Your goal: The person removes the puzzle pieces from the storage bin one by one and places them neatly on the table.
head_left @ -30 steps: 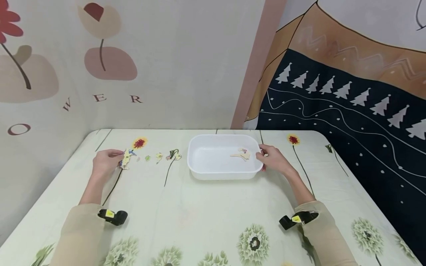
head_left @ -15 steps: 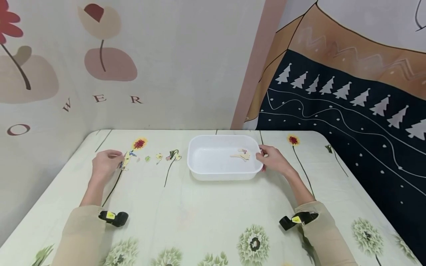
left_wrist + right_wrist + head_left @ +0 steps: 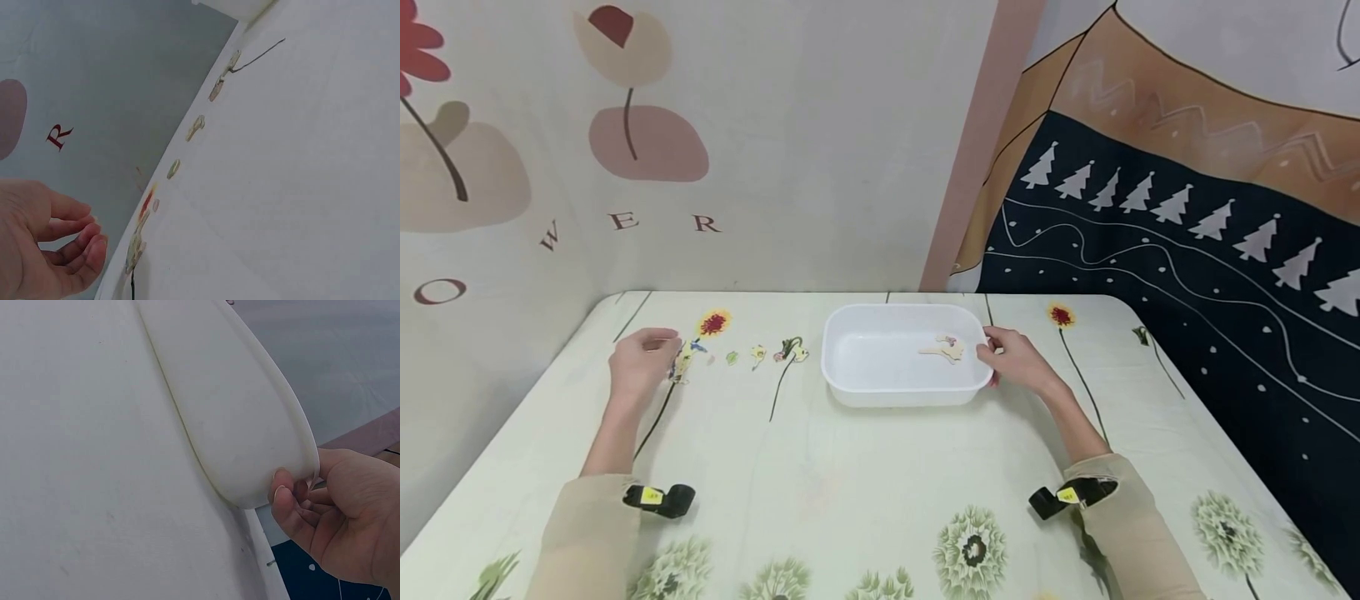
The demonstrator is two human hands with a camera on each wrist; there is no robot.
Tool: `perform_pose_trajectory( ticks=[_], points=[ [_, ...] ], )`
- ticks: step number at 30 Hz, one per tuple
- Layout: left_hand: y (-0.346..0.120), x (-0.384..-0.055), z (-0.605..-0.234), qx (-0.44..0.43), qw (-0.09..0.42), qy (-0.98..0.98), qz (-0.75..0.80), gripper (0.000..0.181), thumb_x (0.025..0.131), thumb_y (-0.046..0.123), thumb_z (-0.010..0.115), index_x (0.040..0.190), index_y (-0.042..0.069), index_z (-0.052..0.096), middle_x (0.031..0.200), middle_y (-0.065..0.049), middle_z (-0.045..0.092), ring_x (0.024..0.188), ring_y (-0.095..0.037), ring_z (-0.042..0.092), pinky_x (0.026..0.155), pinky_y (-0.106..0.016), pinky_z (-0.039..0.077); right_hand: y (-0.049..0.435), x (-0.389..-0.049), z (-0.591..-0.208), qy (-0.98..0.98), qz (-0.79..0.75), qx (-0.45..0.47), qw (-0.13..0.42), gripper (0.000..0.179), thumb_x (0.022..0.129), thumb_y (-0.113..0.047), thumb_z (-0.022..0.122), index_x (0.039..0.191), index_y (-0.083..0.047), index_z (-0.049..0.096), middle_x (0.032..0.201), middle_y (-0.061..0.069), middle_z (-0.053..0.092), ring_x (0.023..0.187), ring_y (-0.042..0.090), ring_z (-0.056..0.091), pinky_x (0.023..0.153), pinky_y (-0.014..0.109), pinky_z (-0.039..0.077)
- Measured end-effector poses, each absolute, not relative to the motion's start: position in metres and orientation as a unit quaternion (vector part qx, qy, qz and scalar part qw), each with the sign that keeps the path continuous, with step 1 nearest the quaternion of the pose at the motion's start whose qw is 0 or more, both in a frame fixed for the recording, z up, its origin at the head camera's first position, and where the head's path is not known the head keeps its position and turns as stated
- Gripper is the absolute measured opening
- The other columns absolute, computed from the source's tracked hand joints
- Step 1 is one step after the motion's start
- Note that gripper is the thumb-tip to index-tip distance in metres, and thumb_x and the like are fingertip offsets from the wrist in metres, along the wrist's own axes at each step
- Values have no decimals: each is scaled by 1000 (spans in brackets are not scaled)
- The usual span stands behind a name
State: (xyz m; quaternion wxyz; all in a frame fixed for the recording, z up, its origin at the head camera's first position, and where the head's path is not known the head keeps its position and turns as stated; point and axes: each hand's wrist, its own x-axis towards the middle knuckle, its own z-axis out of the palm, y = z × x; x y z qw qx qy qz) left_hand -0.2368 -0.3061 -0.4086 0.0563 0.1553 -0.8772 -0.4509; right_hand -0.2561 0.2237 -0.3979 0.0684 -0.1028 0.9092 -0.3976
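Note:
My right hand [image 3: 1018, 360] grips the right end of a white plastic tray [image 3: 906, 397]; in the right wrist view its fingers curl under the rim and press the outer wall. Inside the tray lies a flat cream cutout with a small pink-and-blue bit [image 3: 946, 351]. My left hand [image 3: 642, 362] hovers at the left, fingers loosely bent, with nothing seen between them. Beside it on the cloth lies a flat yellow-and-blue cutout [image 3: 683, 363], partly behind the fingers. Farther right in a row sit a small green cutout [image 3: 732, 357], a yellowish one [image 3: 758, 356] and several mixed small ones [image 3: 797, 353].
A pale tablecloth [image 3: 820, 475] printed with flowers covers the table. Printed cloth hangs [image 3: 820, 167] behind its back edge, and a dark one with white trees [image 3: 1150, 242] is on the right. Black wrist cameras [image 3: 658, 499] sit on both sleeves.
My left hand lets go of the yellow-and-blue cutout and lifts slightly away from it; the cutout stays on the cloth. The right hand and tray keep still.

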Motion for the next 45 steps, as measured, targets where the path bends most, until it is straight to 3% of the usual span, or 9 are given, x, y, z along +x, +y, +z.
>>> perform_pose_trajectory(
  ticks=[8,13,18,25,30,34,37,41,45],
  points=[
    [-286,-234,-392,136,69,-870,-470,47,106,31,49,139,-2,55,132,-23,57,110,-27,57,67,-14,47,225,-257,-398,908,-400,-102,70,38,100,-12,50,134,5,54,87,10,55,59,19,61,56,27,49],
    [-273,-232,-385,111,70,-864,-487,46,106,31,50,138,-1,56,131,-22,58,108,-25,60,72,-15,48,225,-257,-399,907,-403,-105,70,39,99,-11,50,135,5,54,87,10,56,58,19,62,56,27,50],
    [-259,-229,-379,71,82,-861,-497,44,106,30,53,135,-2,58,128,-22,61,94,-10,60,76,-15,51,224,-256,-398,907,-402,-103,70,39,100,-11,50,135,5,54,87,10,56,58,19,61,56,27,50],
    [-236,-225,-374,23,94,-859,-503,39,106,25,54,132,-3,60,122,-22,63,97,-16,61,76,-14,51,224,-256,-398,907,-403,-105,68,37,100,-11,50,132,5,55,87,10,56,58,19,62,56,27,49],
    [-219,-224,-371,-2,94,-857,-507,36,105,24,55,129,-2,62,117,-20,64,90,-7,60,74,-15,50,225,-257,-399,905,-406,-107,67,36,100,-11,50,131,5,55,87,11,56,58,19,61,57,27,50],
    [-204,-223,-368,-24,91,-852,-516,33,104,23,58,126,-1,64,114,-19,65,92,-11,61,77,-21,52,226,-258,-400,904,-407,-111,67,36,100,-11,51,131,5,56,87,11,56,58,19,61,57,27,50],
    [-193,-224,-367,-36,88,-845,-525,31,103,22,59,125,-1,64,112,-19,65,97,-21,62,79,-25,53,226,-258,-400,904,-407,-112,67,35,100,-11,51,131,5,56,87,12,57,58,19,62,57,28,50],
    [-178,-227,-367,-39,79,-840,-535,32,103,22,60,125,-1,64,112,-17,64,102,-26,60,75,-21,51,227,-258,-400,904,-406,-111,70,35,100,-11,51,130,5,56,87,12,57,58,19,62,58,28,50],
    [-165,-230,-367,-44,72,-836,-541,32,103,22,60,126,0,64,114,-15,64,102,-23,58,75,-19,49,227,-258,-399,905,-405,-111,70,34,100,-11,51,130,5,56,86,13,57,58,20,62,58,28,50]
  ],
)
